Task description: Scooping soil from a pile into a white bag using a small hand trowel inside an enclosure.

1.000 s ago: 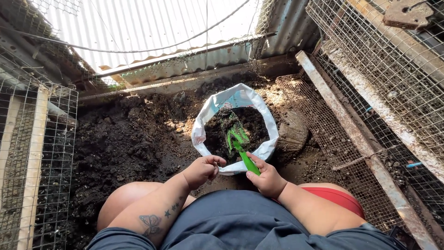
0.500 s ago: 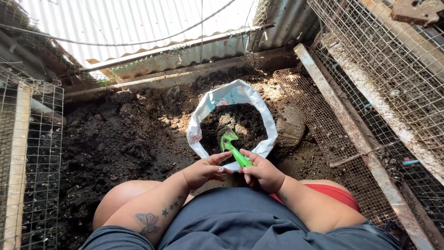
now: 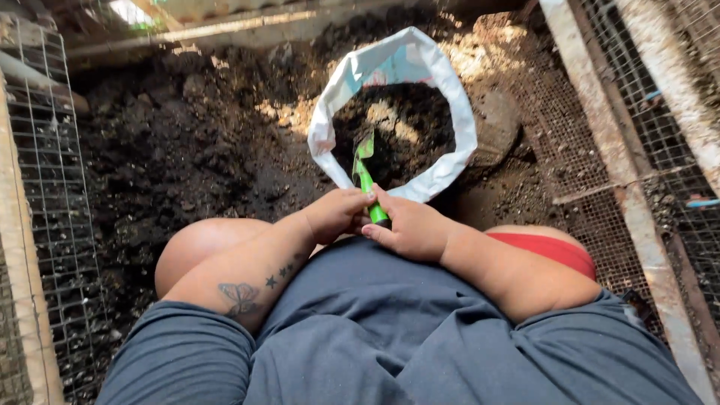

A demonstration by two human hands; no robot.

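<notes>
Head view, the only 1: both hands now sit together at the near rim of the white sack (image 3: 457, 112). 1 s ago the green trowel (image 3: 365, 180) was angled deeper over the soil; it's since drawn back toward the body, blade low inside the near edge on the dark soil (image 3: 409, 124). Right hand (image 3: 412, 229) closed around the handle; left hand (image 3: 337, 214) curled against it, grip unclear. Looks like a regrip between scoops. Wire mesh (image 3: 45, 187) on the left, loose dirt (image 3: 187, 150) beside the sack.
</notes>
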